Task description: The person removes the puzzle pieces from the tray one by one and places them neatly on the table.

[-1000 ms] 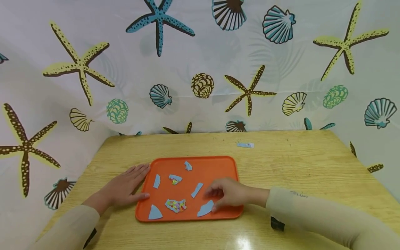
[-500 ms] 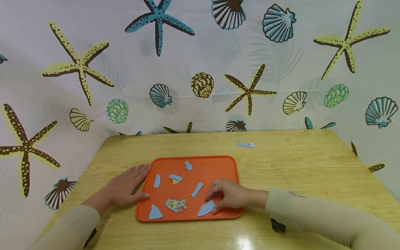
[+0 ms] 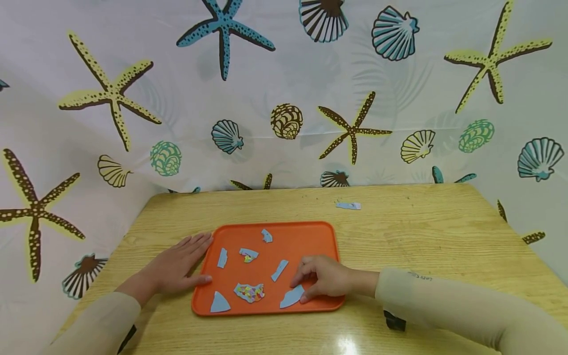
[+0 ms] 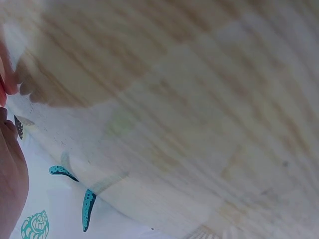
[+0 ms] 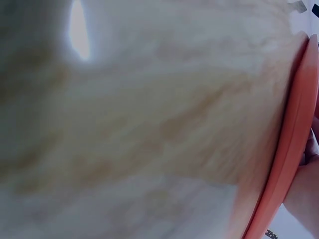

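Head view: A person's right hand (image 3: 326,276) bends over a curved blue piece (image 3: 289,298) at the near right of an orange tray (image 3: 310,239), thumb at the edge, fingers and thumb apart; whether they pinch it cannot be told. Seven pieces lie separately in the tray, two bearing colored flecks; none appears joined so far, and a blue strip (image 3: 348,206) sits outside, far back on the table (image 3: 421,236). The left hand (image 3: 179,266), fingers straight, rests at the tray's left rim. Left wrist view: mostly blurred table. Right wrist view: the tray's rim, its contents hidden.
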### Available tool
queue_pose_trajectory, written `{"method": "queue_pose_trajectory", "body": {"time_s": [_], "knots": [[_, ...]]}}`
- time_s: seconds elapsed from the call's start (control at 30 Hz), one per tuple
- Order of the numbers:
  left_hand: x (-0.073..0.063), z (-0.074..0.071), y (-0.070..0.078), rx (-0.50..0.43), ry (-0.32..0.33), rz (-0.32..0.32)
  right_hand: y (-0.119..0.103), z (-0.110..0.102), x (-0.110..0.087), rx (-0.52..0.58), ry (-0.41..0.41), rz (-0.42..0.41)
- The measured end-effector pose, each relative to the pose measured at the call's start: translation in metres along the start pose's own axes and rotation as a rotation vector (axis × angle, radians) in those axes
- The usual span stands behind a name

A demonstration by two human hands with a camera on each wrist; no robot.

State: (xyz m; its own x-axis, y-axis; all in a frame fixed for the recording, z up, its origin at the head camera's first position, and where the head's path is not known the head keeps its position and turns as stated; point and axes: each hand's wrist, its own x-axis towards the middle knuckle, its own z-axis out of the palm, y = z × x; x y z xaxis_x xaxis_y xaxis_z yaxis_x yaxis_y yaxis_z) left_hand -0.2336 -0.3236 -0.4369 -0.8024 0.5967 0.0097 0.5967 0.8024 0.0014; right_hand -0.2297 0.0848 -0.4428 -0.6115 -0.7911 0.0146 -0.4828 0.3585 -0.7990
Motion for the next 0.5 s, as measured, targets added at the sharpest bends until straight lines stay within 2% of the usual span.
{"method": "queue_pose_trajectory", "body": {"time_s": [0.37, 0.5], "knots": [[0.0003, -0.0013, 0.0006, -0.006, -0.009, -0.003, -0.0031, -0.0001, -0.0005, -0.020, 0.002, -0.056], [0.0004, -0.0021, 0.0012, -0.010, -0.012, -0.005, -0.0043, -0.0007, -0.0003, -0.017, 0.001, -0.048]]}}
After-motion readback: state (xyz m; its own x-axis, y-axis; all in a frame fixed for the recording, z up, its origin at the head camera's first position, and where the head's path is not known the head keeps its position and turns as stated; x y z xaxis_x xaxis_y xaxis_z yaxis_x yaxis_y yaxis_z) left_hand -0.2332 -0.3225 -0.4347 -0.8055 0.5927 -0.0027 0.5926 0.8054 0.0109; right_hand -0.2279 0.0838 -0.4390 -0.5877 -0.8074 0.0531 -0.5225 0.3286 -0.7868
